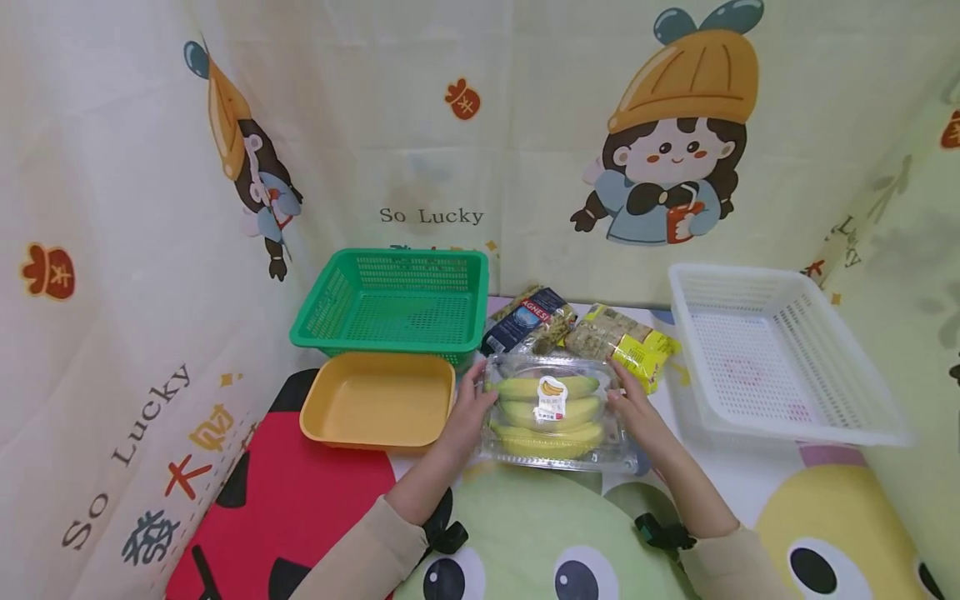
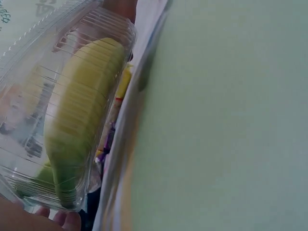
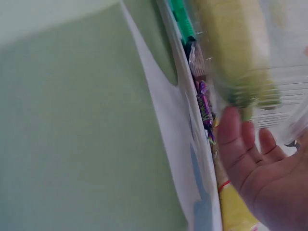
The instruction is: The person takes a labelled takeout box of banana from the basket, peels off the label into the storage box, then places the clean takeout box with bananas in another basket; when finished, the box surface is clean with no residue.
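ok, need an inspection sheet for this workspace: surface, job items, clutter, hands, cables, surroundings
Surface: table under a cartoon-print cloth.
Job's things: clear clamshell of bananas, lid closed, label on top.
Clutter: green basket at back left, yellow tray in front of it, white basket at right; dark snack packet and yellow-green packet behind the clamshell.
Hands: left hand holds the clamshell's left end, right hand its right end.
Cables: nothing seen; a black strap on each wrist.
Surroundings: "So Lucky" printed cloth backdrop on three sides.

Banana box point(image 1: 553, 410) sits mid-tabletop point(image 1: 750, 475), tray point(image 1: 378, 400) left, basket point(image 1: 780, 358) right, packets point(image 1: 581, 333) behind, another basket point(image 1: 393, 304) behind the tray.
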Tool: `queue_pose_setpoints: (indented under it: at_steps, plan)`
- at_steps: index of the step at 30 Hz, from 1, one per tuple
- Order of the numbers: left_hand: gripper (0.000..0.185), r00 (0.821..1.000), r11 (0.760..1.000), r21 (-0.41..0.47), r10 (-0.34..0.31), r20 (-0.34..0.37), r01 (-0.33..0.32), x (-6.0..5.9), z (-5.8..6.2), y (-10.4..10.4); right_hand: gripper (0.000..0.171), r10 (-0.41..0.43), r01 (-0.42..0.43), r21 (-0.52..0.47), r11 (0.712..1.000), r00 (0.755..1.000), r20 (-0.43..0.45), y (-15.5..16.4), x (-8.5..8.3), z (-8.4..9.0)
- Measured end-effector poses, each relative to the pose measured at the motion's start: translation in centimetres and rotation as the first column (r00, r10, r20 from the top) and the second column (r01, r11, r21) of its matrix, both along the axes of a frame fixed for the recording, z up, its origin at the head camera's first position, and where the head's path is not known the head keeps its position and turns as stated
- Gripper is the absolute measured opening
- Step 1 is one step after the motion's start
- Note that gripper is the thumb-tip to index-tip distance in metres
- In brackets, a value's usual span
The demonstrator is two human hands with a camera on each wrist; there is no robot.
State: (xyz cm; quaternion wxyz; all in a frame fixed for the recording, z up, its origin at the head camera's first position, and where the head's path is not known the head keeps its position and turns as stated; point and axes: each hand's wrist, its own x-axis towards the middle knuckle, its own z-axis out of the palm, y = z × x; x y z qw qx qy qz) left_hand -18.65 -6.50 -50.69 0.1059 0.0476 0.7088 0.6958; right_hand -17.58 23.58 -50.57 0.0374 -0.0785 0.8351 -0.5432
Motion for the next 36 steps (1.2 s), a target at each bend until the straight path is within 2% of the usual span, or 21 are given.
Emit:
queue_pose_setpoints:
  at_steps: [3,8,18,25,29,34,36]
  plan:
    - [0.066,0.999,0.999,0.029,-0.035,-0.013,0.035,-0.1,-0.7,-0.1,0.061,0.018,-0.018,-0.016,1.0,1.0,0.006,-0.1,-0.5,-1.0]
    - [0.067,0.996,0.996,0.027,-0.09,-0.022,0.091,-0.4,-1.5,-0.4,0.062,0.032,-0.032,0.0,0.999,0.999,0.003,0.1,-0.9,-2.1]
    - [0.064,0.993,0.993,0.03,-0.114,-0.012,0.114,-0.7,-2.4,-0.9,0.06,0.047,-0.045,0.023,0.999,0.996,-0.073,0.1,-1.0,-2.5]
    - [0.067,0.995,0.995,0.029,-0.1,-0.02,0.1,-0.7,-2.8,-0.9,0.06,0.025,-0.021,0.081,0.996,0.998,-0.05,0.3,-0.8,-2.6]
    - [0.066,0.996,0.996,0.021,-0.089,-0.022,0.089,-0.7,-3.0,-0.9,0.062,-0.012,0.024,0.166,0.986,0.997,-0.074,0.7,-0.7,-1.2]
    - [0.066,0.996,0.996,0.016,-0.083,-0.017,0.083,-0.8,-3.2,-0.9,0.059,-0.056,0.095,0.21,0.973,0.981,-0.184,0.9,-0.5,2.1]
    - [0.067,0.997,0.997,0.013,-0.079,-0.019,0.08,-0.8,-3.3,-0.9,0.058,-0.021,0.065,0.214,0.975,0.979,-0.202,0.7,-0.4,3.3]
